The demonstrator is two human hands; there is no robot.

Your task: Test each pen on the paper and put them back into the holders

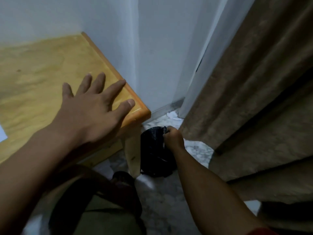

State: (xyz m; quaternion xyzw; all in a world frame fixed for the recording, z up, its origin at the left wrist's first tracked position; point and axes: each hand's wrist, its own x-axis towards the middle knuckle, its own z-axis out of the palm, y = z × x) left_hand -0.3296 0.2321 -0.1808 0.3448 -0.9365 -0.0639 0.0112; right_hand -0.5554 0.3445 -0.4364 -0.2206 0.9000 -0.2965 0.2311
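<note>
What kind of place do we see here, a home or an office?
Probably a room in a home: a wooden table set in a white-walled corner, a long brown curtain reaching the marble-like floor, and a black bag beside the table leg.

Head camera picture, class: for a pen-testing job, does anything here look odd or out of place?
Yes. No pens or holders show. The left hand lies spread on the wooden table, while the right hand reaches down and grips a black bag on the floor beside the table leg. Scraps of white paper lie on the floor by the wall.
</note>
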